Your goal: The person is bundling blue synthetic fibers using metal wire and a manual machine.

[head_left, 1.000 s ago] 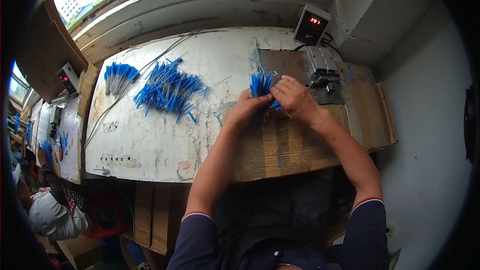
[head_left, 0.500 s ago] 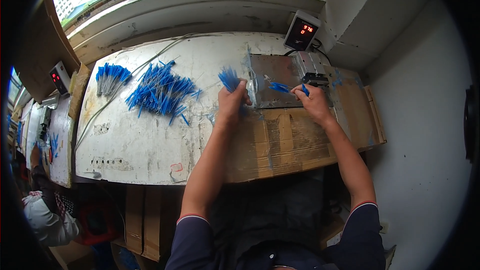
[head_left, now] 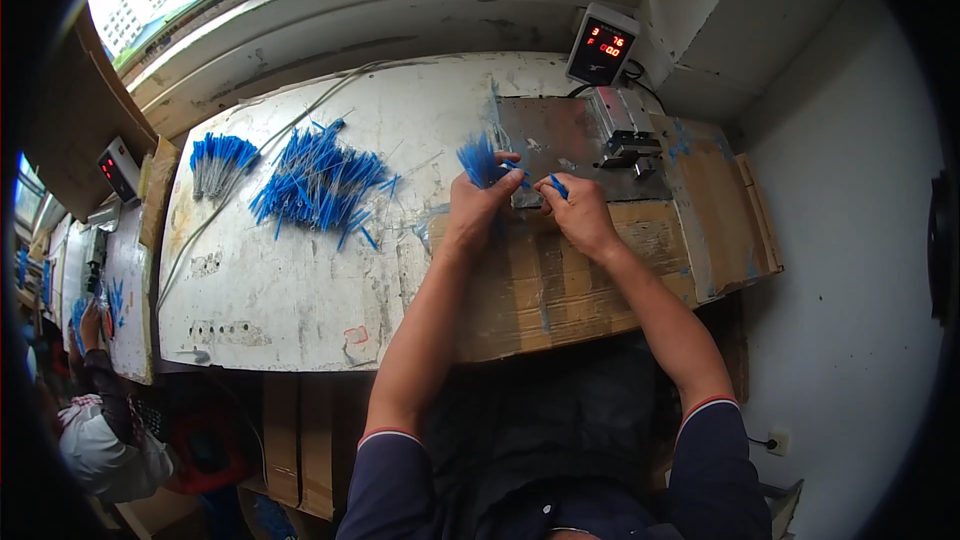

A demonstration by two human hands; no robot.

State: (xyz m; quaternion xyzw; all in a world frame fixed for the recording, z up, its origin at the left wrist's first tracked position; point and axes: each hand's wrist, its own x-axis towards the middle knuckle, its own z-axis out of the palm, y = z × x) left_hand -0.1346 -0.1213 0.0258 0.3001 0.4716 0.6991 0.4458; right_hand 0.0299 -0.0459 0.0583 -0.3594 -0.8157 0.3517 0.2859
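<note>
— Worn white paint covers most of the surface (head_left: pixel 300 290), which runs wide to the person's left. How much open room do the hands have?

— Plenty on the left side, between the hands and the loose heap of blue-tipped pieces (head_left: pixel 318 183). To the right it is tighter: a cardboard sheet (head_left: pixel 560 280) lies under the wrists, a grey metal plate (head_left: pixel 555 135) sits just beyond the fingers, and a small metal fixture (head_left: pixel 628 138) stands at the plate's far right. A wall closes the right side, a pale ledge the far edge, with a small display box with red digits (head_left: pixel 601 45) set against it.

— Which way does the bundle point?

— The bundle of blue pieces (head_left: pixel 480 158) stands fanned in the left hand (head_left: pixel 478 208), its long axis running away from the person, tips toward the far edge and leaning a little left.

— And the grip?

— The left hand's grip is closed around the lower end of the bundle. The right hand (head_left: pixel 578 215) is just beside it, fingers pinched nearly shut on a single blue piece (head_left: pixel 556 186) that lies slantwise over the knuckles; how much of it the fingers cover I cannot tell.

— Anything else nearby?

— A tidier bunch of blue pieces (head_left: pixel 218 160) lies farther left, well apart. Another person (head_left: pixel 95 420) sits at the lower left beside a second surface.
</note>
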